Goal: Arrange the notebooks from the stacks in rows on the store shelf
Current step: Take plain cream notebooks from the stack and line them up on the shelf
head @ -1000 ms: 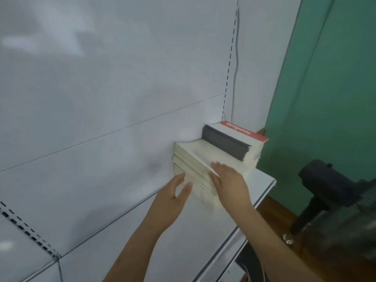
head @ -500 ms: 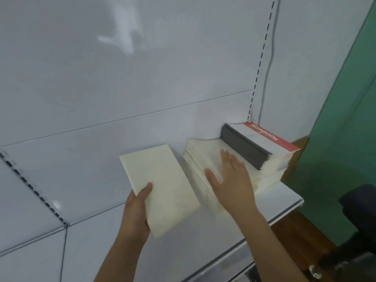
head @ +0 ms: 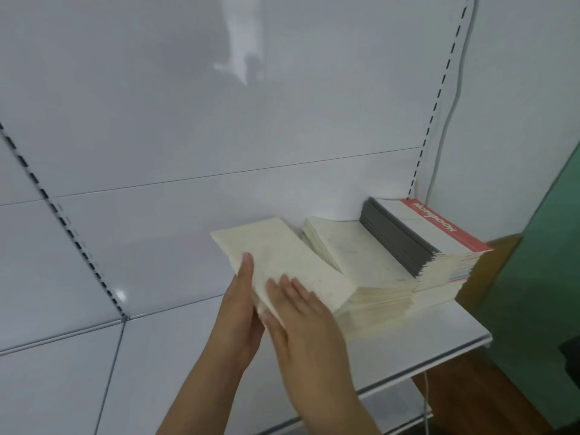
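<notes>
A cream notebook (head: 282, 262) is tilted up above the white shelf (head: 439, 337), just left of the cream notebook stack (head: 364, 265). My left hand (head: 238, 315) holds its near left edge, thumb on top. My right hand (head: 301, 312) lies on the notebook's near end with straight fingers. Behind the cream stack, against the back panel, sits a second stack with grey spines and a red-and-white cover (head: 439, 233) on top.
The shelf's white back panel (head: 219, 120) has slotted uprights at left (head: 62, 215) and right (head: 439, 105). A white cable (head: 452, 98) hangs down the right upright. A green wall (head: 552, 246) and wooden floor (head: 470, 397) lie right of the shelf end.
My left hand lifted a cream notebook off the stack to the left. My right hand left the stack top and came onto the notebook. The view swung left.
</notes>
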A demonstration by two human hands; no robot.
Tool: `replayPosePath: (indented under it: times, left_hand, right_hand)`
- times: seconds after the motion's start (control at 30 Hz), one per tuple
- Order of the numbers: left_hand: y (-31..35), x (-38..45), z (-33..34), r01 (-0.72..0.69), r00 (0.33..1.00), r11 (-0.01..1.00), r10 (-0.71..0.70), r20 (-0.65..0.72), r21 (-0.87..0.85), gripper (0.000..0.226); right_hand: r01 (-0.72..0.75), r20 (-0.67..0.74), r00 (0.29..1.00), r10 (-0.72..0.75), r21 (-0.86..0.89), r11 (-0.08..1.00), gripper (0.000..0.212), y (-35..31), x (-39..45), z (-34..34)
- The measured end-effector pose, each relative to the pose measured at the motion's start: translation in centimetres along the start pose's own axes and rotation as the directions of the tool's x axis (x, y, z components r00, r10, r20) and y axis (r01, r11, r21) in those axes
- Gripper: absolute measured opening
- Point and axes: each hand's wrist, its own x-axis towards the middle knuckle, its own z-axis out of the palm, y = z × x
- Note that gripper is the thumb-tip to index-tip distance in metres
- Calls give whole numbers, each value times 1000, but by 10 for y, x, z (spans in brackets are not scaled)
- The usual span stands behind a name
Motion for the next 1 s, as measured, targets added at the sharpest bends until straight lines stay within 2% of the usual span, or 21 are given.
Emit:
replayPosePath:
  times: [0.1,0.13,0.2,0.27,0.37,0.4,0.47,0.57,0.77,0.9,1.0]
  left_hand:
    - [-3,2,-13,-51,996,999,52,-72,16,34]
    - [-3,1,-18,-65,992,998,67,-105,21,36]
    - [1,-3,-26,-89,983,996,91,-160,18,36]
    - [6,-10,-35,-110,981,994,112,-157,27,37]
    - [18,-26,-50,-141,980,985,153,-130,98,34]
    - [22,-32,-56,-139,978,982,156,-139,126,33]
    - [28,-46,-66,-121,977,978,147,-152,172,34]
    - [39,-66,-91,-103,963,969,154,-223,226,33]
    - [51,-125,-156,-41,882,926,210,-423,374,39]
    - [64,-177,-199,-7,819,856,301,-488,517,24]
    - [83,-221,-241,19,773,824,347,-531,567,23]
  right_hand:
    - [86,137,986,-98,95,992,71,11,1,7]
    - [77,106,990,-91,128,989,68,16,4,2]
    - [30,-72,997,-19,161,986,49,24,15,-13]
    - [-80,-98,990,102,208,975,42,27,34,-22]
    - [-248,163,967,197,419,873,60,20,71,-17]
    - [-313,237,947,219,513,799,60,14,84,-11]
    - [-395,324,917,233,648,651,44,4,100,5]
    - [-437,402,897,181,750,496,23,-25,111,29]
    - [-448,460,885,71,801,397,21,-102,101,77]
    - [-442,460,887,38,824,355,23,-169,79,102]
    - [-426,449,893,8,841,335,21,-225,58,121]
